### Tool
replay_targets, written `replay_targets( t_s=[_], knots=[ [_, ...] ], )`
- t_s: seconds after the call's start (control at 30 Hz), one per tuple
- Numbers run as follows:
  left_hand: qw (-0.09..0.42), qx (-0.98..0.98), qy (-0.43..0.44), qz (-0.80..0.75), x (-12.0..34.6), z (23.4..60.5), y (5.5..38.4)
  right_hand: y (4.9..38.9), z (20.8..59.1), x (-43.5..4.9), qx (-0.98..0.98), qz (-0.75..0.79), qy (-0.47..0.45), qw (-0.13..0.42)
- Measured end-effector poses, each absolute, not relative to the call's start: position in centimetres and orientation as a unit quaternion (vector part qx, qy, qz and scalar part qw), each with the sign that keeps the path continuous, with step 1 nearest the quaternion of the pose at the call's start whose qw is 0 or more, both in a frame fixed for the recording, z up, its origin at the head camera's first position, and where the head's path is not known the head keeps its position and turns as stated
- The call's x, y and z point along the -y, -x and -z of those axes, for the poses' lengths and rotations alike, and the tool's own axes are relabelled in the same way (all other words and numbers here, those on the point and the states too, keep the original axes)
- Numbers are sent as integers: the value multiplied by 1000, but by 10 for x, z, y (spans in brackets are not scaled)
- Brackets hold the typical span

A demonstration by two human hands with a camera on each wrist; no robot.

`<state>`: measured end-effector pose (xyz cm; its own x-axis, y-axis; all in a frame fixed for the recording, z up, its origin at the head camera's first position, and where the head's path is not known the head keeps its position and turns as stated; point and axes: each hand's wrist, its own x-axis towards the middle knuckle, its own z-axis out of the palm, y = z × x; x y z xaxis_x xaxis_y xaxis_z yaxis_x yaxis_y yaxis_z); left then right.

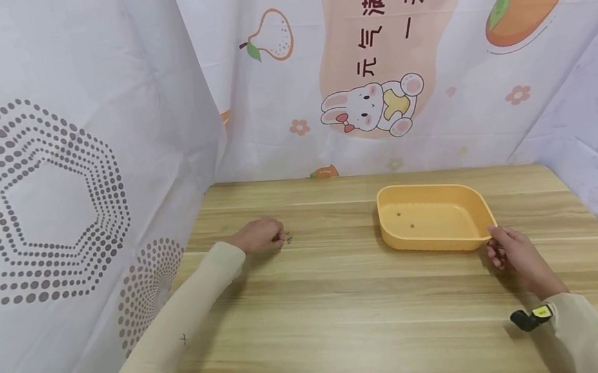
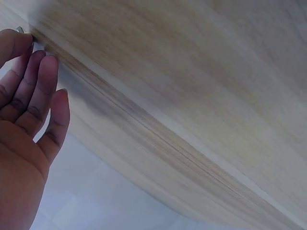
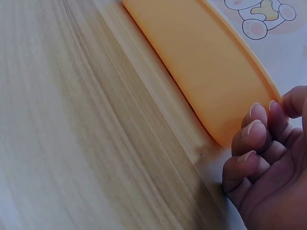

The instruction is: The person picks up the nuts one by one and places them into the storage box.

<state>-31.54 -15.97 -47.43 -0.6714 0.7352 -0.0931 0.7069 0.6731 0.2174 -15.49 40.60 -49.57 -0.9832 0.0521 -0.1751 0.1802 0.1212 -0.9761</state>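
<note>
A shallow yellow-orange plastic tray (image 1: 430, 218) with rounded corners stands on the wooden table, two small dark round spots on its floor. My right hand (image 1: 517, 256) pinches its near right corner between thumb and index finger at the rim (image 3: 254, 64); the other fingers curl loosely below. Farther left, my left hand (image 1: 261, 235) is low over the table, thumb and fingertips drawn close together. Right at those fingertips are several small dark metallic pieces (image 1: 289, 237). In the left wrist view one grey piece (image 2: 20, 29) shows past the thumb; I cannot tell whether any is pinched.
The wood-grained table (image 1: 323, 339) reaches back to a hanging white cloth (image 1: 268, 139) printed with fruit and a rabbit. Another patterned cloth (image 1: 55, 205) hangs along the left side. A black strap piece with a yellow label (image 1: 531, 318) sits at my right wrist.
</note>
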Motion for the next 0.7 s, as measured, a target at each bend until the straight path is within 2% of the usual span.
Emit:
replay_targets(
  t_s=[0.7],
  knots=[
    [61, -911, -398, -92, 165, 475, 314, 156, 495, -406, -754, 649, -83, 51]
  ],
)
